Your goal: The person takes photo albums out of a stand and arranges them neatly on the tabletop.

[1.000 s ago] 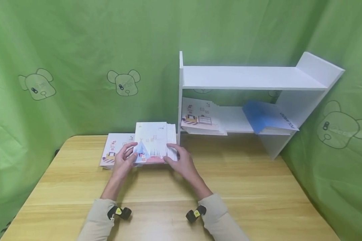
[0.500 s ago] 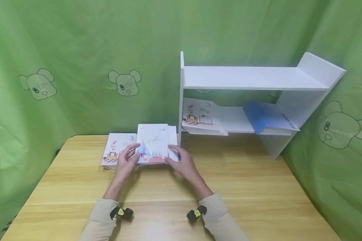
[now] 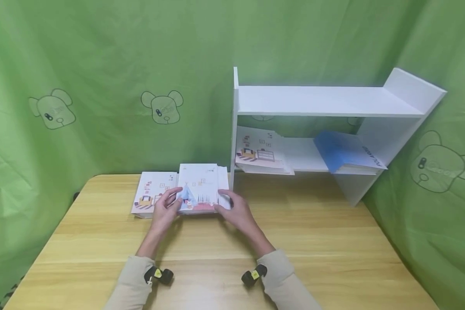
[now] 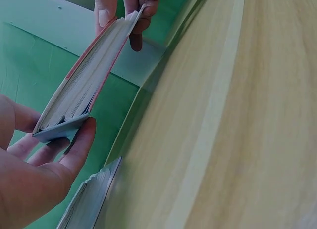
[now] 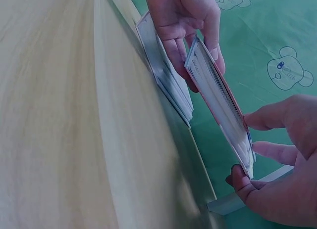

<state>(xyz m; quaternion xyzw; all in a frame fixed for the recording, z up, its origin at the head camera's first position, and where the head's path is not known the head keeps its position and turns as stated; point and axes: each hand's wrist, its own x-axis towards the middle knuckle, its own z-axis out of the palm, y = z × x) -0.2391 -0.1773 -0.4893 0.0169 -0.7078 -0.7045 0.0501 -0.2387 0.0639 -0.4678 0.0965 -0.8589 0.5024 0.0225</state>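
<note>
Both my hands hold a photo album [image 3: 201,191] whose white cover carries a blue tent drawing. My left hand [image 3: 167,211] grips its left side, thumb and fingers on opposite covers. On the right edge sits my right hand [image 3: 237,212], pinching it the same way. In the left wrist view the page edges of the held album [image 4: 89,70] face the camera, and a gap shows between it and the table. Behind my left hand another white album [image 3: 145,191] with a yellow drawing lies on the table, partly covered by the held one.
To the right stands a white two-tier shelf [image 3: 325,101]. Its lower board bears white albums [image 3: 259,148] at the left and a blue album [image 3: 333,148] at the right. A green curtain [image 3: 112,86] hangs behind the wooden table [image 3: 314,249].
The held album has come slightly down and to the right in the head view, both hands moving with it. The grip looks the same. The shelf's albums stay put.
</note>
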